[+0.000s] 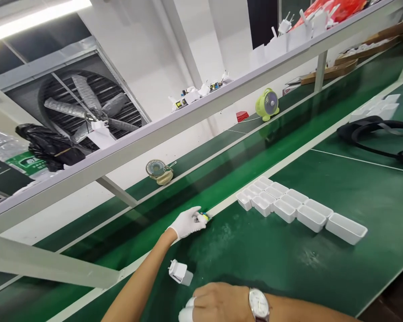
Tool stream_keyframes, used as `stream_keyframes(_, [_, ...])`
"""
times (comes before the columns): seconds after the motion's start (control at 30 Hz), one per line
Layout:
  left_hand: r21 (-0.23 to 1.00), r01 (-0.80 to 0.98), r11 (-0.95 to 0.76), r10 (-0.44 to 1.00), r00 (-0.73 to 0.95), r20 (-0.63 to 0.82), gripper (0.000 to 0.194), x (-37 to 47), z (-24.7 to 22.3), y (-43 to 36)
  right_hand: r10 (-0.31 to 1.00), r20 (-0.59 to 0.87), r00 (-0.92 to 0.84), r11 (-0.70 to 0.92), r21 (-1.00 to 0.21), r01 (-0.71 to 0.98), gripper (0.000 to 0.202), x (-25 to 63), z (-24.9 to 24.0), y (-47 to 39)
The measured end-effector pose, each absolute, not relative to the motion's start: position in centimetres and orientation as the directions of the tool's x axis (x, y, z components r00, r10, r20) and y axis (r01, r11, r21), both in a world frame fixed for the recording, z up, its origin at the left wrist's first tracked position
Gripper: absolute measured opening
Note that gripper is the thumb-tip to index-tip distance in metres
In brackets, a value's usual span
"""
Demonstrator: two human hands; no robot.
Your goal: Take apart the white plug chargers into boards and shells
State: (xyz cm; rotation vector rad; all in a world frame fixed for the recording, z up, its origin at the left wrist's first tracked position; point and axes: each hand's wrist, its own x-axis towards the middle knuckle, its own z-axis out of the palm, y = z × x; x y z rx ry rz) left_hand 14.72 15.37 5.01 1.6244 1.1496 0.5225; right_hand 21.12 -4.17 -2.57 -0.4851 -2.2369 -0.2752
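Green bench (275,259): small component (204,217) pinched in left hand (189,222); white casing (180,273) near right hand (212,303), whose grip is unclear.

Small fans (267,103): two, far side. Big wall fan (91,109): one, far left. Tube light (36,19): one, far left. Open white boxes (345,229): at least ten, right; exact count unclear. Loose plug case (180,272): one, near. Wristwatch (259,304): one, near.

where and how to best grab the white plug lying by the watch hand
Probably by the white plug's body, pinching its long sides from above: it lies on the green table with its upper side uncovered, prongs sticking out at the far end.
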Motion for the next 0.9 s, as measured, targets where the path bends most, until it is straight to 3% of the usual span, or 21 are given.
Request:
stream_keyframes(0.13, [0.832,0.491,-0.259,0.723,0.669,-0.17,0.065,15.9,8.1,11.4,0.223,0.822,-0.524,0.868,0.078,0.49,0.017,21.0,-2.2,-4.6])
stream_keyframes(0.23, [0.771,0.492,-0.404,0.728,0.683,-0.054,0.06,14.0,10.9,9.7,0.21,0.849,-0.484,0.853,0.082,0.515,0.02,20.9,-2.2,-4.6])
stream_keyframes(0.37, [0.743,0.544,-0.39,0.841,0.539,0.048,0.057,8.3,11.5,8.3,0.194,0.85,-0.49,0.857,0.096,0.506,0.015,21.0,-2.1,-4.8])
stream_keyframes(0.53, [0.859,0.445,-0.255,0.919,0.386,0.073,0.085,1.0,6.6,5.9,0.204,0.86,-0.467,0.864,0.066,0.499,0.021,21.4,-1.7,-5.3])
stream_keyframes(0.73, [0.92,0.385,-0.081,0.959,0.281,-0.033,0.118,0.8,-0.1,2.3,0.348,0.868,-0.355,0.858,-0.142,0.493,0.039,22.1,-1.2,-5.3])
stream_keyframes(0.8, [0.972,0.236,-0.013,0.972,0.23,-0.043,0.107,2.6,-1.0,1.8,0.412,0.87,-0.272,0.863,-0.277,0.422,0.041,22.0,-1.1,-5.3])
stream_keyframes(0.9, [0.981,-0.095,0.167,0.98,0.126,-0.155,0.073,5.0,-0.9,1.7,0.611,0.788,-0.068,0.773,-0.577,0.265,0.038,21.6,-1.4,-5.2])
